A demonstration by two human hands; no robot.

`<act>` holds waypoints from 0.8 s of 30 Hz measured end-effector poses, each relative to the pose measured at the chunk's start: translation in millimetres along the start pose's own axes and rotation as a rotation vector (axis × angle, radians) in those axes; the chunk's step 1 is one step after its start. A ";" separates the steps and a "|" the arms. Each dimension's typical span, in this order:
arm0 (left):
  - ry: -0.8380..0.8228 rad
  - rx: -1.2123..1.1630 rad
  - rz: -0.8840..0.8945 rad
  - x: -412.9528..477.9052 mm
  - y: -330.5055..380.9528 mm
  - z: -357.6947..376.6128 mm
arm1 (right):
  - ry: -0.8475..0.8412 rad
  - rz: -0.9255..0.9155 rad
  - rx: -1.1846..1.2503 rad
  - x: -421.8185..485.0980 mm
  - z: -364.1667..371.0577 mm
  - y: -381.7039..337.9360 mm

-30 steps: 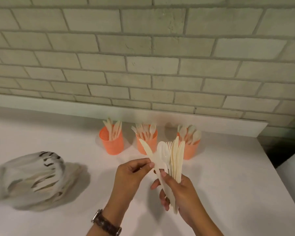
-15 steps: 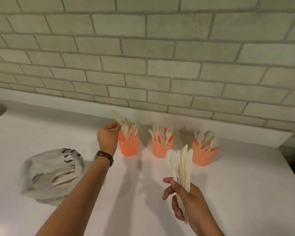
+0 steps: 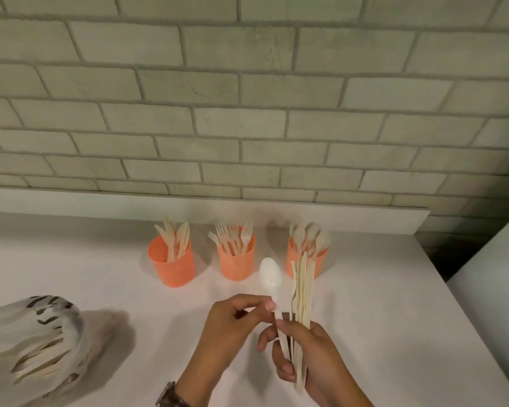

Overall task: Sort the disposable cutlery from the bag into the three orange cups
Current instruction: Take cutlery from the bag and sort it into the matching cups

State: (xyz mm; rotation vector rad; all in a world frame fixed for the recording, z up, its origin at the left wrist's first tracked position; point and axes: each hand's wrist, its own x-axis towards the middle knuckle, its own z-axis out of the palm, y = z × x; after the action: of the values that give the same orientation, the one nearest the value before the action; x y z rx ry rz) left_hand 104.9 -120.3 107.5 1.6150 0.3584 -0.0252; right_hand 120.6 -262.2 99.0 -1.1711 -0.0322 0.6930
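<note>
Orange and ribbed, the left cup (image 3: 175, 267) holds knives (image 3: 174, 236), the middle cup (image 3: 237, 265) holds forks (image 3: 238, 233) and the right cup (image 3: 292, 257) holds spoons (image 3: 309, 235). All three stand in a row at the far side of the white counter (image 3: 394, 318), the pieces handle down with their heads above the rims. Behind them a low white ledge (image 3: 71, 204) runs under a pale brick wall (image 3: 247, 113).

Near the middle of the counter both hands are above the surface. The right hand (image 3: 309, 353) has its fingers (image 3: 282, 370) curled round a bundle of cream cutlery (image 3: 303, 289), held upright, with its tips overlapping the right cup in the view. A fork shows edge-on among flat blades; how many pieces there are I cannot tell. A white spoon (image 3: 271, 277) stands at the left of the bundle, bowl up, its handle running down into the same grip under the right thumb. The left hand (image 3: 232, 324) pinches the spoon's neck just below the bowl between the thumb and the tips of its fingers (image 3: 259, 302). A watch (image 3: 168, 396) sits on the left wrist.

At the near left lies the bag (image 3: 6, 318), crumpled, translucent white with dark markings, well apart from the hands and the cups; more pale cutlery (image 3: 39, 356) shows through its side
</note>
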 end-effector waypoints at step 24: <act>0.243 0.288 0.195 141.5 13.2 91.5 | 0.338 -0.121 -0.102 -27.6 -72.4 -15.6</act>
State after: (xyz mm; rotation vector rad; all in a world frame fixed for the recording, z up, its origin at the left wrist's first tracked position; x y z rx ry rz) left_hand 260.7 -179.8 79.8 1.9389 0.3948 0.2813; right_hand 133.0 -339.9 91.3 -1.3598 0.1462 0.3842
